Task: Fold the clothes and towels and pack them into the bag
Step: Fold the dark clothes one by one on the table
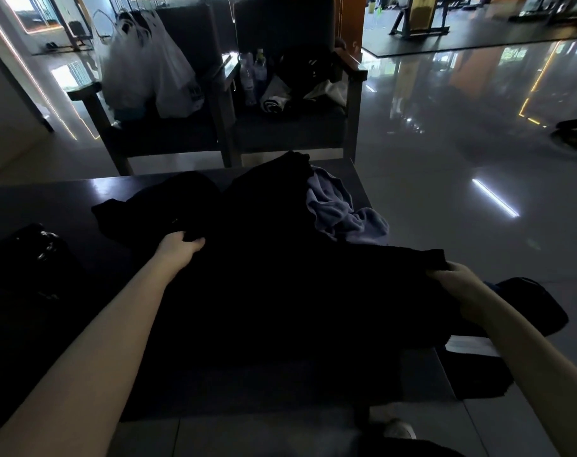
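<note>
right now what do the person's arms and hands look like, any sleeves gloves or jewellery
The left forearm and right forearm are bare, with no sleeve in view. The left hand and right hand wear no gloves. No watch, ring or bracelet shows in this dim picture.

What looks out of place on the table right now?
The lilac towel lies crumpled, unfolded, at the table's far right corner, and dark fabric droops past the right edge. Left hand and right hand grip the black garment normally. Nothing looks spilled or damaged.

Black garment (280, 291) spread wide across worktop (66, 199); lavender towel (343, 212) crumpled at far right, touching it; black bag (26, 255) lying at left.
</note>
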`<state>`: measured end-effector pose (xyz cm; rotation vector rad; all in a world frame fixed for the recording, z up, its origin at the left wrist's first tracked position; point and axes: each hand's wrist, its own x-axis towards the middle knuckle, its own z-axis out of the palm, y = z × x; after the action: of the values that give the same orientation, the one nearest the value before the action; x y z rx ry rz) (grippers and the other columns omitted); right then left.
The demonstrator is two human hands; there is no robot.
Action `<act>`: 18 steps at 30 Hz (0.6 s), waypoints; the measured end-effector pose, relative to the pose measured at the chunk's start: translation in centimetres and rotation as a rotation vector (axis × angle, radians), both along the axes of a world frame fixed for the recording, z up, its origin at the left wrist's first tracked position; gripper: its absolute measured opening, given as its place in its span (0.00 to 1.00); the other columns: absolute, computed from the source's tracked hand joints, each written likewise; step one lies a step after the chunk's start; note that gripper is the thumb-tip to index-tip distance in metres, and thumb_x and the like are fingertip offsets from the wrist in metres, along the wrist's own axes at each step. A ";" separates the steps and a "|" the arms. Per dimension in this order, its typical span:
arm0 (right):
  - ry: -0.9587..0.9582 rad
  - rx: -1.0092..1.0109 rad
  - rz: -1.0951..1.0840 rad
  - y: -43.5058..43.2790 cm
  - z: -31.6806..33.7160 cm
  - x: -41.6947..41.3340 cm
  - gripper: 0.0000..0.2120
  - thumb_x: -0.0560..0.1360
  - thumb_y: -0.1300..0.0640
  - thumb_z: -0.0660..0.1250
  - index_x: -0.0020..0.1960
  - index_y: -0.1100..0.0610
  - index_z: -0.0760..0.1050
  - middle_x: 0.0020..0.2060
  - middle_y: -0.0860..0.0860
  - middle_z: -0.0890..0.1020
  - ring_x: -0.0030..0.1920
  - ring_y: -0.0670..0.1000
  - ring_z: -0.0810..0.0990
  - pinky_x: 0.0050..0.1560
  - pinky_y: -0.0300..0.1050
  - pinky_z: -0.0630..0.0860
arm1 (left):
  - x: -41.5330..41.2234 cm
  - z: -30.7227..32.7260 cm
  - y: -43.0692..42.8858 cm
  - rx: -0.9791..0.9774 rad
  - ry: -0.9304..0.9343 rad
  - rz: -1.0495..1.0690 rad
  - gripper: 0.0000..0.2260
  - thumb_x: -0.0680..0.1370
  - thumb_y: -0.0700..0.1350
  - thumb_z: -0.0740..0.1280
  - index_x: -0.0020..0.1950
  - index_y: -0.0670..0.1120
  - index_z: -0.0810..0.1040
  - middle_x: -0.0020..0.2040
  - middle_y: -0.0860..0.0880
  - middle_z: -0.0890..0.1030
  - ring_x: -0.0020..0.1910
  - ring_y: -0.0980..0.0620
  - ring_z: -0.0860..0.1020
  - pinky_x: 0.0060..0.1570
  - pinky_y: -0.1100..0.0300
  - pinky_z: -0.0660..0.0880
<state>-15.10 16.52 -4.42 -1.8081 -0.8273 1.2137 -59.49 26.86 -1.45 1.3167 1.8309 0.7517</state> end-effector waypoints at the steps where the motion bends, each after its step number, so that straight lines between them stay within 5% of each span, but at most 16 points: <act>1: -0.009 -0.020 0.029 -0.3 0.1 0.6 0.09 0.77 0.63 0.64 0.56 0.64 0.74 0.41 0.59 0.80 0.36 0.56 0.79 0.40 0.48 0.76 | -0.1 0.3 -0.2 -0.067 0.006 0.001 0.18 0.78 0.43 0.67 0.67 0.41 0.73 0.58 0.41 0.78 0.55 0.42 0.77 0.56 0.53 0.72; 5: -0.051 -0.102 0.116 -1.1 0.1 2.6 0.11 0.77 0.61 0.65 0.57 0.65 0.75 0.43 0.60 0.81 0.36 0.56 0.81 0.40 0.47 0.77 | -0.7 1.7 -1.2 -0.360 0.165 -0.055 0.16 0.75 0.44 0.71 0.61 0.39 0.75 0.56 0.41 0.79 0.53 0.42 0.78 0.60 0.50 0.73; 10: -0.058 -0.026 0.072 -0.8 -0.8 0.6 0.12 0.78 0.55 0.63 0.57 0.62 0.74 0.42 0.57 0.81 0.41 0.56 0.80 0.43 0.47 0.76 | -0.5 0.5 -2.2 -0.254 0.299 0.030 0.14 0.77 0.43 0.68 0.59 0.35 0.76 0.53 0.38 0.78 0.53 0.40 0.78 0.53 0.52 0.73; 13: -0.116 -0.024 0.093 0.2 -1.4 -0.5 0.13 0.81 0.53 0.58 0.57 0.62 0.72 0.41 0.55 0.79 0.40 0.53 0.77 0.37 0.44 0.72 | 0.0 -0.6 -3.0 -0.233 0.300 -0.009 0.11 0.80 0.46 0.63 0.56 0.39 0.73 0.47 0.42 0.77 0.45 0.44 0.77 0.42 0.56 0.74; 18: -0.254 -0.046 0.188 1.3 -2.4 -0.7 0.19 0.81 0.53 0.56 0.59 0.69 0.73 0.49 0.62 0.79 0.48 0.57 0.77 0.44 0.46 0.70 | 0.2 -2.2 -4.1 -0.114 0.461 -0.073 0.09 0.81 0.47 0.61 0.54 0.42 0.74 0.43 0.45 0.76 0.40 0.47 0.76 0.39 0.55 0.74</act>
<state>-15.77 17.82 -6.77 -1.9845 -1.1428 1.1393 -59.28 22.78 -3.60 1.5632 2.1291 0.3115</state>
